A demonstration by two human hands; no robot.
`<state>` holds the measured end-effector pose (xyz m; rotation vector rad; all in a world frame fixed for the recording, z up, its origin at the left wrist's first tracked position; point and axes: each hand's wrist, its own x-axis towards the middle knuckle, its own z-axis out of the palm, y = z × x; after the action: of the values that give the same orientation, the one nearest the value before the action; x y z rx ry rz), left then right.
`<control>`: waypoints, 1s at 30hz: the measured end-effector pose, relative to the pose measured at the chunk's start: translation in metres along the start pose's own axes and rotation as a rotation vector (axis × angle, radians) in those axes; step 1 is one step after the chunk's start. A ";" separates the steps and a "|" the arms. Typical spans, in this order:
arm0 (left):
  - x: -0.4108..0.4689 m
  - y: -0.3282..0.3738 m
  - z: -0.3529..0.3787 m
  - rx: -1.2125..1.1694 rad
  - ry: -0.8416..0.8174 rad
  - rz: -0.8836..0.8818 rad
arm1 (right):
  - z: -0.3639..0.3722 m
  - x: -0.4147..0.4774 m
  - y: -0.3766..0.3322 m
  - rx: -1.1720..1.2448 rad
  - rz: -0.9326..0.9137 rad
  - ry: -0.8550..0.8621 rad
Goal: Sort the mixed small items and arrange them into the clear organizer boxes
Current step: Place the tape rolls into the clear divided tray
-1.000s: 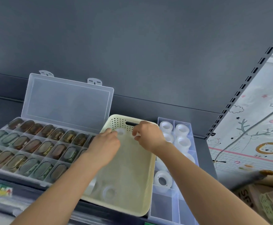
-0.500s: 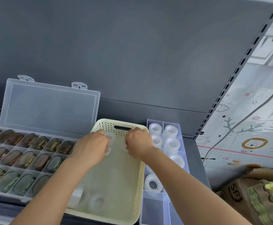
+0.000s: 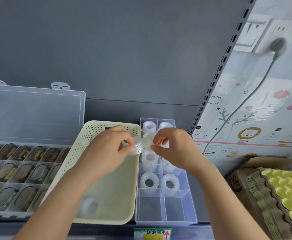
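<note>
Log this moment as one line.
left hand: pinches tape roll | right hand: pinches second roll | basket: loose roll inside | organizer: front two compartments empty

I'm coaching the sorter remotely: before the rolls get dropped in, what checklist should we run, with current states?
1. Left hand grip on tape roll: ok, pinched.
2. Right hand grip: cannot tell what it holds, fingers hide it.
3. Free space in clear organizer: ok, two nearest compartments empty.
4. Held roll above an empty compartment: not ok, it hangs by the basket rim, farther back.
5. Basket emptied: not ok, one loose roll remains.
</note>
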<state>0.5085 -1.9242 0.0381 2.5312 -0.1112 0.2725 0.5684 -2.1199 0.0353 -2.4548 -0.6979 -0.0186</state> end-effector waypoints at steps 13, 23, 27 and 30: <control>-0.011 0.019 0.053 0.164 -0.342 0.210 | -0.013 -0.053 0.030 -0.151 0.116 -0.304; -0.007 0.007 0.065 0.302 -0.370 0.277 | 0.004 -0.050 0.034 -0.136 0.138 -0.372; -0.005 0.006 0.065 0.359 -0.414 0.295 | 0.006 -0.047 0.037 -0.123 0.148 -0.393; -0.007 0.007 0.064 0.373 -0.409 0.300 | 0.004 -0.045 0.038 -0.102 0.146 -0.381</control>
<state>0.5116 -1.9658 -0.0111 2.9051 -0.6582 -0.1292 0.5468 -2.1654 0.0041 -2.6303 -0.6853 0.4918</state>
